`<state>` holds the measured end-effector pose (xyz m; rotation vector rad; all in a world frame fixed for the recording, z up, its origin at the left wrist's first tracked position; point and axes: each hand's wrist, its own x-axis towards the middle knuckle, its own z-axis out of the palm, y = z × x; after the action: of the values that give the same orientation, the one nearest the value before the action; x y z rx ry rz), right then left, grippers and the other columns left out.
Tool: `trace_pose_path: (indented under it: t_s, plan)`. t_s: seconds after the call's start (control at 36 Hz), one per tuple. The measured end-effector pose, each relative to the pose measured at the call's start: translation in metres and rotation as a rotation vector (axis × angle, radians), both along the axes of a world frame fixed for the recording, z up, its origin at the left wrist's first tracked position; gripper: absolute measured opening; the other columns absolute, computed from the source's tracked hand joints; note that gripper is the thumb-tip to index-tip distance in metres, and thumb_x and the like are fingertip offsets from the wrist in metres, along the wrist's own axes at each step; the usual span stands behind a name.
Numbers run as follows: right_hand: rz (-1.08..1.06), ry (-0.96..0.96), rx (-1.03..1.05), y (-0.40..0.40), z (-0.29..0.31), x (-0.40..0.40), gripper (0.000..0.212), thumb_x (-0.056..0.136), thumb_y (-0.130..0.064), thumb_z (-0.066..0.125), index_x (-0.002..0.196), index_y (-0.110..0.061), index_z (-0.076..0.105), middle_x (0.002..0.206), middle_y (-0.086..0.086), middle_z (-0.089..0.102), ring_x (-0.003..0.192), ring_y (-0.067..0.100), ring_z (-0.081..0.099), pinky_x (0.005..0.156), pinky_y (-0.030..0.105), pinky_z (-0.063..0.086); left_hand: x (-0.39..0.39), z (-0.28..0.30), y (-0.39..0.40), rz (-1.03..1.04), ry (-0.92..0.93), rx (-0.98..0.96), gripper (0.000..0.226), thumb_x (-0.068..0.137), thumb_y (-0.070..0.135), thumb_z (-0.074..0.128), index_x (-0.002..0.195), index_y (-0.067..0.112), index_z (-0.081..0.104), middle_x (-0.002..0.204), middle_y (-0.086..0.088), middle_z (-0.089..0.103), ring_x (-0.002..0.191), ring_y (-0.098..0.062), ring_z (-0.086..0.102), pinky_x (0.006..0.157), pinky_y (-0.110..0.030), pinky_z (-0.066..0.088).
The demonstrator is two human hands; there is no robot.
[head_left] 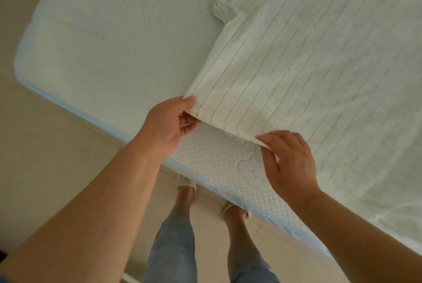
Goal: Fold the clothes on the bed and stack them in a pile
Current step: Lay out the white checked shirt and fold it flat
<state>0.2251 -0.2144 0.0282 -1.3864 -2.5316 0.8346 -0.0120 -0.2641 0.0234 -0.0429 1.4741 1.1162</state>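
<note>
**Both hands on the hem at the bed's near edge**

Pale floor runs along the near side of the bed, whose white quilted mattress fills most of our view, its rounded corner off to our left. We stand right at the near edge, our feet in light sandals and our blue jeans showing below.

We see no containers here, only one garment spread on the mattress: a white shirt with thin dark stripes. It lies flat across the right part of the bed, its long axis running from the near edge away toward the far right, and the stripes follow that same line. A gathered sleeve cuff points toward the bed's middle on the shirt's left side.

Our left hand pinches the left corner of the hem between thumb and curled fingers and holds it just off the mattress. Our right hand pinches the same hem further right, thumb and fingertips closed on the cloth by the near edge.
</note>
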Motion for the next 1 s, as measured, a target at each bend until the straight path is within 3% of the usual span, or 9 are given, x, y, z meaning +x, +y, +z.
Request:
trace_pose_path:
  t_s: [0.08,0.19,0.31,0.39,0.44,0.5,0.67,0.83,1.0]
  plan:
    - [-0.039,0.020,0.028,-0.006,-0.003,0.000,0.022,0.084,-0.008,0.054,0.096,-0.009,0.072,0.089,0.005,0.066,0.085,0.020,0.058,0.077,0.027,0.042,-0.005,-0.014,-0.001,0.038,-0.046,-0.109,0.006,0.083,0.013,0.064,0.087,0.016,0.068,0.079,0.002,0.072,0.064,-0.007,0.063,0.057,-0.019,0.052]
    - [-0.105,-0.138,-0.013,-0.021,-0.012,-0.002,0.024,0.077,0.006,0.064,0.097,-0.006,0.071,0.094,0.010,0.066,0.089,0.030,0.059,0.081,0.038,0.044,-0.015,-0.024,-0.004,-0.021,-0.048,-0.103,0.017,0.081,0.004,0.063,0.093,0.015,0.068,0.080,0.003,0.073,0.069,-0.009,0.062,0.059,-0.018,0.051]
    - [-0.244,-0.302,-0.080,-0.023,-0.014,-0.001,0.027,0.080,0.003,0.057,0.103,-0.007,0.069,0.103,0.011,0.062,0.100,0.031,0.054,0.090,0.038,0.039,-0.020,-0.018,-0.005,-0.659,0.296,0.048,0.071,0.078,0.004,0.064,0.138,0.035,0.040,0.114,0.024,0.060,0.094,0.010,0.059,0.071,-0.005,0.046]
    - [-0.352,-0.287,-0.085,-0.019,-0.011,-0.001,0.019,0.084,0.001,0.055,0.096,-0.005,0.069,0.097,0.011,0.062,0.096,0.031,0.054,0.087,0.039,0.039,-0.013,-0.016,0.003,-0.820,0.625,0.027,0.087,0.083,0.012,0.063,0.148,0.039,0.012,0.138,0.019,0.042,0.108,0.006,0.048,0.082,-0.006,0.037]
    - [-0.414,-0.238,-0.051,-0.019,-0.007,-0.003,0.016,0.084,0.002,0.055,0.092,-0.003,0.068,0.094,0.012,0.061,0.093,0.032,0.054,0.084,0.037,0.039,-0.010,-0.018,0.008,-0.765,0.821,-0.007,0.080,0.085,0.016,0.063,0.148,0.033,0.017,0.136,0.008,0.049,0.111,-0.007,0.050,0.087,-0.018,0.038]
    - [-0.468,-0.204,-0.007,-0.020,-0.003,-0.003,0.014,0.083,0.004,0.055,0.091,-0.001,0.066,0.093,0.014,0.060,0.091,0.032,0.054,0.081,0.036,0.038,-0.010,-0.021,0.013,-0.713,0.996,0.023,0.064,0.086,0.010,0.059,0.143,0.026,0.035,0.114,0.002,0.061,0.098,-0.015,0.058,0.081,-0.023,0.043]
    - [-0.485,-0.257,-0.007,-0.028,0.000,0.009,0.017,0.082,0.003,0.057,0.096,-0.001,0.066,0.097,0.016,0.059,0.095,0.035,0.052,0.086,0.040,0.039,-0.025,-0.016,0.013,-0.562,1.371,0.135,0.028,0.082,0.009,0.050,0.106,0.012,0.065,0.088,-0.011,0.059,0.071,-0.021,0.051,0.059,-0.027,0.034]
    - [-0.437,-0.617,-0.244,-0.041,-0.010,0.034,0.053,0.076,-0.017,0.067,0.127,-0.015,0.052,0.127,0.010,0.046,0.119,0.029,0.036,0.101,0.040,0.024,-0.046,-0.021,-0.004,-0.994,1.393,-0.046,0.031,0.085,0.010,0.056,0.113,0.018,0.066,0.103,-0.013,0.055,0.081,-0.034,0.057,0.062,-0.031,0.036]
    - [-0.579,-0.650,-0.165,-0.042,-0.002,0.078,0.032,0.081,-0.009,0.057,0.112,-0.012,0.063,0.122,0.013,0.052,0.115,0.032,0.040,0.097,0.039,0.024,-0.049,-0.012,0.003,-1.272,1.391,-0.100,0.041,0.082,0.017,0.059,0.123,0.017,0.059,0.112,-0.018,0.051,0.097,-0.037,0.052,0.075,-0.038,0.037]
